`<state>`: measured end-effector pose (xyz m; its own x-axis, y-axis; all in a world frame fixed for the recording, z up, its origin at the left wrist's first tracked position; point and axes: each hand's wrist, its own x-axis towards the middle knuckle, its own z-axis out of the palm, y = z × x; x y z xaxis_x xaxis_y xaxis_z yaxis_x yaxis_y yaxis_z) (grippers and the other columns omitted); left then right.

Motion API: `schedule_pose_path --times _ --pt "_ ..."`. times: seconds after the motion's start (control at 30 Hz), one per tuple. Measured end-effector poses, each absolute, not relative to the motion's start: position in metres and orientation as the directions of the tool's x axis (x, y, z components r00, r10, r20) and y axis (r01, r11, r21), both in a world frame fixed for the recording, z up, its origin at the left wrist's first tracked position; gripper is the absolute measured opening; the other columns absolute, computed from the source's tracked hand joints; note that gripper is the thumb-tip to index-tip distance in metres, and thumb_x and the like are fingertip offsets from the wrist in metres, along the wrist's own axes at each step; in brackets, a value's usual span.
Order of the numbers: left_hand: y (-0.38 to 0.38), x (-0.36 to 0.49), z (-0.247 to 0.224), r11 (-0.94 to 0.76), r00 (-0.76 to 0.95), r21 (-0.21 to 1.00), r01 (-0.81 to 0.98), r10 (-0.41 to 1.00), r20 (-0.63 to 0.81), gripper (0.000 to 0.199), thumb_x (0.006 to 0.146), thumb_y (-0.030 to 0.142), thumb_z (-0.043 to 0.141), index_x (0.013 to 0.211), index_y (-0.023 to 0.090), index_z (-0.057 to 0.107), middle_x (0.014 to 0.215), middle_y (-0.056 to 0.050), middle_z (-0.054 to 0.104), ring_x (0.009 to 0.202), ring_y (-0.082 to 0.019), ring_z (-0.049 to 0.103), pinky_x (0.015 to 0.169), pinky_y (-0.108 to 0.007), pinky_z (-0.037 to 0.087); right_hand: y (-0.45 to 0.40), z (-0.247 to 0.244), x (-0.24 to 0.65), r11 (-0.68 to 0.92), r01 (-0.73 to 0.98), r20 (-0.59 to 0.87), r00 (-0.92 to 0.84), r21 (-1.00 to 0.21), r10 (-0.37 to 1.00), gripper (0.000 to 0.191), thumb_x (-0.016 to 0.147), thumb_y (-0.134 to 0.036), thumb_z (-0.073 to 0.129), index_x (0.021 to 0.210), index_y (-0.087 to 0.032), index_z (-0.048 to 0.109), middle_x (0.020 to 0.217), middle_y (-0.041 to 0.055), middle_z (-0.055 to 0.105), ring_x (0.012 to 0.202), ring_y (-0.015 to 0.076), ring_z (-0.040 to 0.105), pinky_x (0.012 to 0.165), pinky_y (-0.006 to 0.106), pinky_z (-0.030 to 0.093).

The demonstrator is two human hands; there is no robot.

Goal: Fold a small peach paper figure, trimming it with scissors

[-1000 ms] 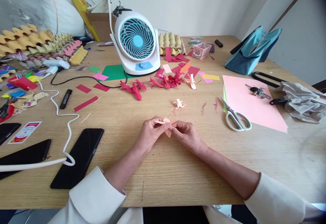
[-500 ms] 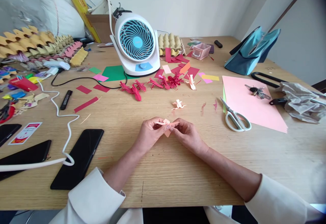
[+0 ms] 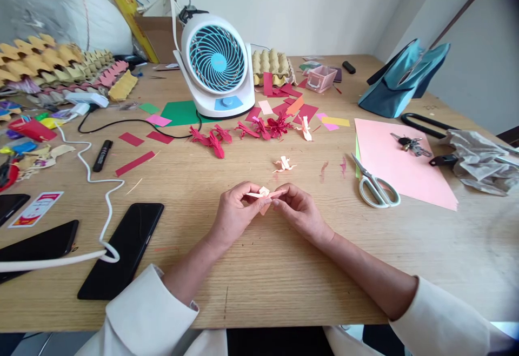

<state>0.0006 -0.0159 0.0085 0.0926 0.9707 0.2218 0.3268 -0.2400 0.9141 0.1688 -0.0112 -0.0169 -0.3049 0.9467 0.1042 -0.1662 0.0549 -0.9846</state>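
Between my hands is a small folded piece of pale pink paper [image 3: 264, 192] with thin points sticking out sideways. My left hand [image 3: 235, 213] pinches it from the left with thumb and fingers. My right hand [image 3: 302, 213] has thumb and forefinger closed around its right point. Just beyond my hands lies a small pale pink folded figure [image 3: 284, 164]. Farther back, another pale figure [image 3: 305, 128] rests beside a row of crimson folded paper figures [image 3: 279, 125].
A white and blue fan [image 3: 219, 64] stands at the back. Scissors [image 3: 377, 184] lie beside pink sheets [image 3: 405, 169] on the right, with keys [image 3: 411, 144] on top. A phone [image 3: 124, 250], a marker [image 3: 102, 155] and a white cable [image 3: 109, 205] are at left.
My hands remain on the folded pink paper, which has tilted slightly, with my right fingers shifted a little. The view has moved slightly.
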Motion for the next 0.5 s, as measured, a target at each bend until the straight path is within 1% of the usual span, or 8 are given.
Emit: schedule_pose_path --times 0.13,0.17,0.23,0.3,0.37,0.43,0.5 --pt "-0.018 0.003 0.012 -0.220 0.121 0.927 0.303 0.974 0.192 0.021 0.080 0.036 0.072 0.076 0.016 0.064 0.074 -0.001 0.068 0.066 -0.014 0.064 0.064 -0.024 0.050 -0.012 -0.015 0.169 0.035 -0.193 0.098 -0.327 -0.981 0.940 0.032 0.081 -0.051 0.070 0.086 -0.022 0.056 0.077 0.0013 0.063 0.074 0.0168 0.063 0.078 0.035 0.052" --pt "-0.018 0.003 0.012 -0.238 0.129 0.920 0.311 0.970 0.207 0.021 0.081 0.036 0.072 0.076 0.017 0.064 0.074 -0.002 0.067 0.067 -0.014 0.064 0.064 -0.024 0.050 -0.012 -0.015 0.169 0.036 -0.191 0.098 -0.328 -0.981 0.940 0.032 0.081 -0.051 0.070 0.086 -0.022 0.056 0.076 0.0009 0.062 0.073 0.0165 0.062 0.077 0.034 0.052" --pt "-0.017 0.001 0.012 -0.328 0.159 0.870 0.369 0.944 0.289 0.019 0.083 0.033 0.071 0.076 0.017 0.064 0.076 -0.002 0.066 0.069 -0.014 0.063 0.065 -0.025 0.050 -0.012 -0.016 0.169 0.049 -0.180 0.104 -0.311 -0.982 0.945 0.031 0.080 -0.050 0.071 0.085 -0.022 0.057 0.075 0.0004 0.061 0.071 0.0153 0.060 0.074 0.032 0.051" --pt "-0.017 -0.002 0.011 -0.463 0.223 0.757 0.461 0.886 0.406 0.014 0.086 0.030 0.068 0.077 0.019 0.065 0.077 -0.003 0.066 0.074 -0.015 0.062 0.069 -0.026 0.050 -0.011 -0.017 0.170 0.066 -0.179 0.116 -0.287 -0.982 0.951 0.031 0.080 -0.048 0.072 0.085 -0.022 0.057 0.078 0.0006 0.060 0.072 0.0145 0.060 0.072 0.030 0.051" --pt "-0.016 -0.005 0.011 -0.587 0.305 0.614 0.528 0.806 0.508 0.010 0.089 0.026 0.064 0.081 0.020 0.066 0.079 -0.004 0.067 0.077 -0.016 0.061 0.074 -0.028 0.049 -0.011 -0.018 0.170 0.084 -0.199 0.138 -0.273 -0.976 0.952 0.030 0.080 -0.047 0.072 0.086 -0.022 0.058 0.083 0.0018 0.061 0.077 0.0147 0.060 0.074 0.030 0.051" --pt "-0.016 -0.008 0.011 -0.681 0.372 0.490 0.545 0.720 0.586 0.007 0.091 0.021 0.061 0.085 0.021 0.065 0.083 -0.004 0.069 0.080 -0.016 0.062 0.078 -0.029 0.049 -0.012 -0.019 0.171 0.119 -0.228 0.179 -0.266 -0.966 0.947 0.028 0.080 -0.045 0.072 0.087 -0.021 0.059 0.091 0.0037 0.062 0.084 0.0156 0.062 0.080 0.031 0.052" --pt "-0.015 -0.011 0.012 -0.754 0.421 0.383 0.534 0.630 0.653 0.009 0.091 0.014 0.059 0.087 0.021 0.063 0.085 -0.003 0.071 0.083 -0.015 0.063 0.080 -0.030 0.050 -0.013 -0.018 0.171 0.159 -0.239 0.223 -0.268 -0.958 0.937 0.026 0.081 -0.043 0.072 0.087 -0.021 0.059 0.097 0.0054 0.063 0.091 0.0168 0.063 0.085 0.033 0.052"
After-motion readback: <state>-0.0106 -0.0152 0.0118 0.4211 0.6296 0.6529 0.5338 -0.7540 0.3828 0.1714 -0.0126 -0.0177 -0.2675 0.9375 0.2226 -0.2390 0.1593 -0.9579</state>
